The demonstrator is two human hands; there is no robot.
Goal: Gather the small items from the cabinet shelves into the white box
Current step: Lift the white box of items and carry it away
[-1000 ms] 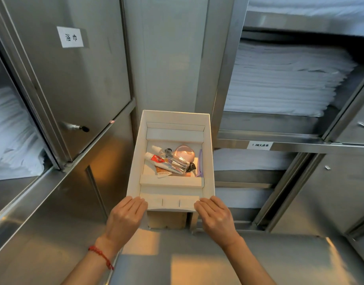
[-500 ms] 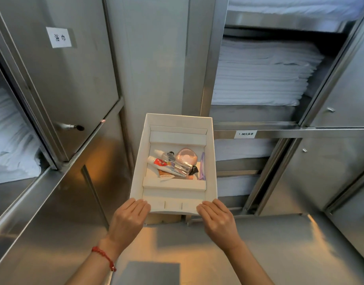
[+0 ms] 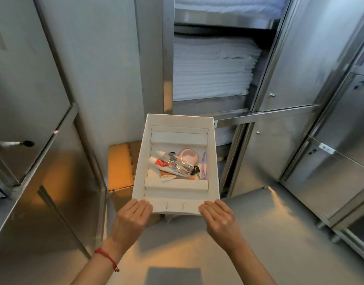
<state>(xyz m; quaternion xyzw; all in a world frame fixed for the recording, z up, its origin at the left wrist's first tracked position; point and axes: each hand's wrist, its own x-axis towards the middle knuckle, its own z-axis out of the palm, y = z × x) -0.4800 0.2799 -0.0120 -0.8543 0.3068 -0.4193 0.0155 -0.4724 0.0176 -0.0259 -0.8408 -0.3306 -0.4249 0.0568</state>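
I hold the white box (image 3: 141, 161) out in front of me, above the floor. My left hand (image 3: 132, 218) grips its near left corner and my right hand (image 3: 220, 218) its near right corner, fingers flat on the rim and thumbs hidden beneath. The middle compartment holds a small toothpaste tube (image 3: 159, 162), a clear bottle (image 3: 180, 164), a pink round item (image 3: 188, 157), a purple item (image 3: 203, 167), a sachet (image 3: 166, 175) and a small black piece (image 3: 195, 170).
Stacked white linen (image 3: 214, 66) fills the open steel shelves straight ahead. A cardboard box (image 3: 120, 165) stands on the floor at the left, partly under the white box. Steel cabinet doors (image 3: 29, 89) close in on the left, and more doors (image 3: 280, 157) on the right.
The white box has come off the cardboard box, which now shows at its left. The view has swung right toward the linen shelves. Both hands keep their hold.
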